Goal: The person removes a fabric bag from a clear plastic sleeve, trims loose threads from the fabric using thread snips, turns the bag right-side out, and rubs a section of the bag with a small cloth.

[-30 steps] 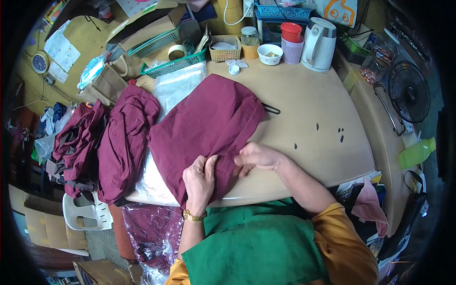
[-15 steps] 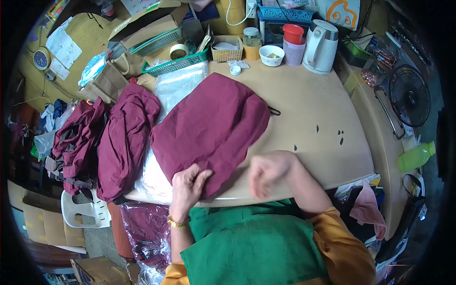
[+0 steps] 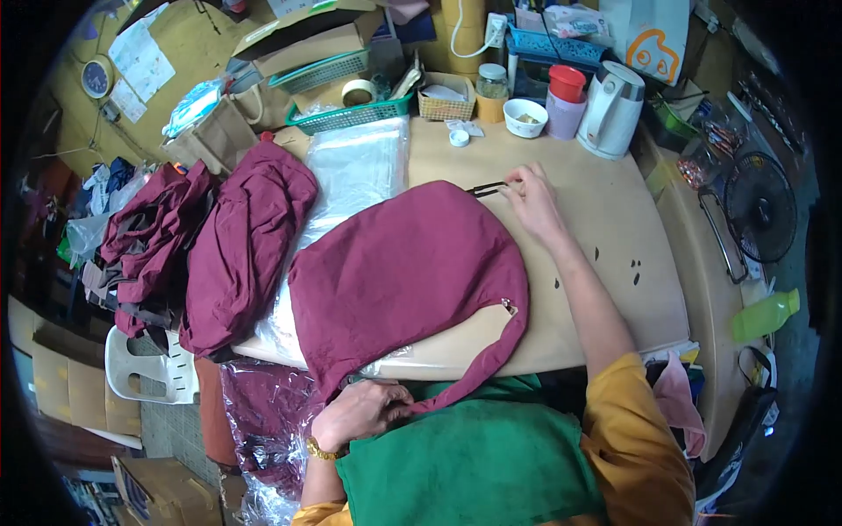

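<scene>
A maroon cloth bag [image 3: 403, 272] lies on the table with its strap curving down the right side to the near edge. A small metal clasp or zip pull [image 3: 507, 306] shows where the strap meets the body. My right hand [image 3: 531, 200] pinches a black cord loop [image 3: 488, 188] that sticks out from the bag's far corner. At the table's near edge, my left hand [image 3: 364, 414] is closed on the end of the bag's strap, its fingertips partly hidden.
More maroon cloth pieces [image 3: 250, 245] are heaped at left beside clear plastic bags [image 3: 355, 167]. Along the back stand a green basket [image 3: 351, 117], a jar [image 3: 492, 92], a white bowl [image 3: 525, 118] and a kettle [image 3: 612, 110]. A black fan [image 3: 759, 206] is at right.
The bag has turned and been drawn nearer, and its strap now shows. My right hand has moved up from the near edge to the black cord loop; my left hand has moved lower.
</scene>
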Demonstrator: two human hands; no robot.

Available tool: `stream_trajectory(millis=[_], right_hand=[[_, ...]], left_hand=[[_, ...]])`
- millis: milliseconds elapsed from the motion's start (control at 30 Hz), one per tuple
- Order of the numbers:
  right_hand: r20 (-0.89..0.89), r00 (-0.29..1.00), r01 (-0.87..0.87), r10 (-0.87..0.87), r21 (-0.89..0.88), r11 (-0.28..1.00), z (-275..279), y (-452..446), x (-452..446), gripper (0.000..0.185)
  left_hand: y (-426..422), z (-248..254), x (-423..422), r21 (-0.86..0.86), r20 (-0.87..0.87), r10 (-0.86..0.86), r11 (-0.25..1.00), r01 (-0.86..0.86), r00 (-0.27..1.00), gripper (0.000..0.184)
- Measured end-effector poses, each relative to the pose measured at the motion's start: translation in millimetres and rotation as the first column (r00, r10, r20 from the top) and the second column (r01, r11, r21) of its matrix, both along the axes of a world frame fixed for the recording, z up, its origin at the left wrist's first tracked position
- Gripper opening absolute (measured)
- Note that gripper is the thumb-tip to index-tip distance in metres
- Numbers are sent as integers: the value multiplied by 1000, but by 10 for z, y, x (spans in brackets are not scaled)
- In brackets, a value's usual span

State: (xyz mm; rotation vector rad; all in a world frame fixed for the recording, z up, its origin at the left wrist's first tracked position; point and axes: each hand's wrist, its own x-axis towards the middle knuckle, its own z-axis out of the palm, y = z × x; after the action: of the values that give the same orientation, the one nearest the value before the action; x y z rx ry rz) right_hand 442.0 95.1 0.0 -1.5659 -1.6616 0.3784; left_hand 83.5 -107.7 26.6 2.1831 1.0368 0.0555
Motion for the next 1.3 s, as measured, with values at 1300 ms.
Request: stream_trajectory(millis=[1300], right_hand=[[-249, 946, -227, 206, -59, 972, 106, -285, 79, 15]], left_hand=[[1074, -113, -253, 255, 655, 274, 797, -547, 704, 40]])
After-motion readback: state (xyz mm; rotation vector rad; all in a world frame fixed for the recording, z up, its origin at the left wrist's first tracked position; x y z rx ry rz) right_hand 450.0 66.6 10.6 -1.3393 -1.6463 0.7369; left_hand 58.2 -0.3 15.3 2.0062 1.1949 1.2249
